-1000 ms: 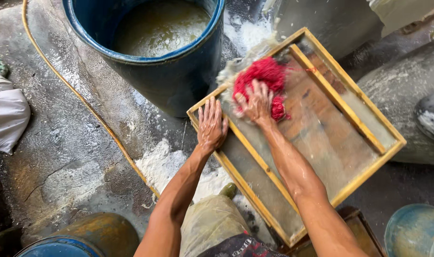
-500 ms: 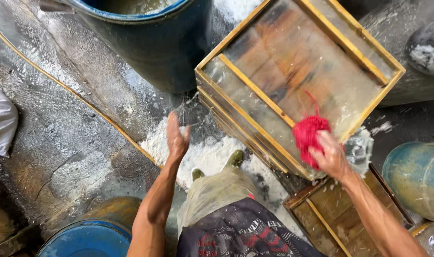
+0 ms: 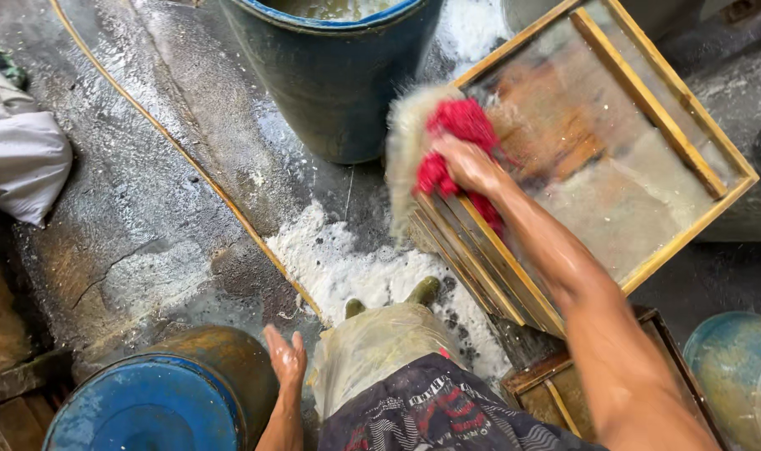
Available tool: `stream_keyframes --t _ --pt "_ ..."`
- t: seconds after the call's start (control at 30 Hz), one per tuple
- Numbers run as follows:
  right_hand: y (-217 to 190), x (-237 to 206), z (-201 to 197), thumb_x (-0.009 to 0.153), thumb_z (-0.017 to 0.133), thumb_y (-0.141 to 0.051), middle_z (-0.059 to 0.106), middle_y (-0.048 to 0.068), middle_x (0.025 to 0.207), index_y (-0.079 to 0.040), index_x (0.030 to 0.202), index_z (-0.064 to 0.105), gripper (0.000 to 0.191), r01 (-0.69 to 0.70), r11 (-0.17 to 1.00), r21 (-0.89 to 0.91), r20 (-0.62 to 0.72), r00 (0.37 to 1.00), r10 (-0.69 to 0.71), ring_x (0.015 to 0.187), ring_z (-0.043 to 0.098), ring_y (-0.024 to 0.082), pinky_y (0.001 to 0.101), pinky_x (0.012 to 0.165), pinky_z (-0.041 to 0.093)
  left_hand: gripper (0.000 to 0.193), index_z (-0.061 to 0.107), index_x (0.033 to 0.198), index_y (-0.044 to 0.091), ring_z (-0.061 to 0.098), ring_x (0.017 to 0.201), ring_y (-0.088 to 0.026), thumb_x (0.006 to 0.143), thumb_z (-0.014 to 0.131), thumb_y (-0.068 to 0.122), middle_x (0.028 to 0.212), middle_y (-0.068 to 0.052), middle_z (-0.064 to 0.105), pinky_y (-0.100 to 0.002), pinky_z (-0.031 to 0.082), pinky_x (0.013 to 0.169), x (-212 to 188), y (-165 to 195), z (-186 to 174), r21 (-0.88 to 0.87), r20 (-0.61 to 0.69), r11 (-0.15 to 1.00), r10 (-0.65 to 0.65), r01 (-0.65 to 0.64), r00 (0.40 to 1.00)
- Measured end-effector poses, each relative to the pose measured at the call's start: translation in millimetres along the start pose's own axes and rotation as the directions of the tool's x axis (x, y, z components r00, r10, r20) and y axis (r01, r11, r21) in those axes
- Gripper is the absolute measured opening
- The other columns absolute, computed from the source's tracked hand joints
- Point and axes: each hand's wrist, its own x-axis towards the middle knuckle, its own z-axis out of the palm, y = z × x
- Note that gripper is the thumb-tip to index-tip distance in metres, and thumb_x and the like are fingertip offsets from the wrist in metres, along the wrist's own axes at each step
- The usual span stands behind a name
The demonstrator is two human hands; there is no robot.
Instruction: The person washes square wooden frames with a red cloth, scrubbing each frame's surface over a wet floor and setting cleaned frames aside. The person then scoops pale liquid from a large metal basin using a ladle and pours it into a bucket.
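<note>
R hand [image 3: 468, 163] closed around a red cloth [image 3: 460, 125], a bunched, shaggy wad, pressed on the near-left corner of a wooden frame [image 3: 689, 225]. Frame: rectangular, yellow-painted rails, one crossbar, w/ a wet mesh-like screen [image 3: 614, 184] stretched inside; brownish patches show through. Whitish splash blurs off the corner by the cloth. Frame lies tilted over more stacked frames [image 3: 472, 267] of the same kind, edges fanned out below the forearm.

L hand [image 3: 286, 359] open, fingers spread, holding nothing; hangs low beside a blue drum lid [image 3: 142, 409], rusty-sided drum, contact can't tell.

Floor [image 3: 147, 209]: wet, cracked grey concrete, w/ a white pulpy spill [image 3: 355, 267] between the frames and the person's knees. Thin yellow hose [image 3: 188, 159] runs diagonally across it. Big blue barrel [image 3: 339, 75] stands just left of the frame, murky liquid inside. White sack [image 3: 21, 154] at far left edge. Another bluish drum [image 3: 735, 367] at lower right; a dark wooden tray [image 3: 556, 384] sits under the arm. Clear plastic apron [image 3: 372, 351] over the lap, patterned shorts [image 3: 431, 413] below.
</note>
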Motion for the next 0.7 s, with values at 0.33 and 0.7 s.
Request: stream_keyframes --t 0.33,0.7 --pt "-39.9 -84.4 -32.1 0.082 0.060 -0.005 0.062 0.022 0.102 -0.004 0.130 0.062 0.047 -0.287 0.958 -0.014 0.110 0.952 0.286 0.096 0.060 0.045 0.0547 0.081 0.049 0.078 0.031 0.153 -0.014 0.030 0.150 -0.048 0.092 0.064 0.021 0.159 -0.037 0.032 -0.045 0.026 0.123 28.2 37.9 20.0 -0.110 0.050 0.979 0.176 -0.169 0.983" --pt "-151.2 -296.2 -143.1 0.099 0.063 -0.022 0.069 0.014 0.122 -0.009 0.134 0.061 0.037 -0.689 0.520 0.504 -0.320 0.410 0.854 0.110 0.066 0.031 0.0437 0.101 0.052 0.076 0.033 0.155 -0.007 0.054 0.135 -0.043 0.095 0.067 0.024 0.150 -0.034 0.047 -0.046 0.045 0.111 57.2 56.1 48.7 -0.237 0.237 0.936 0.316 -0.261 0.918"
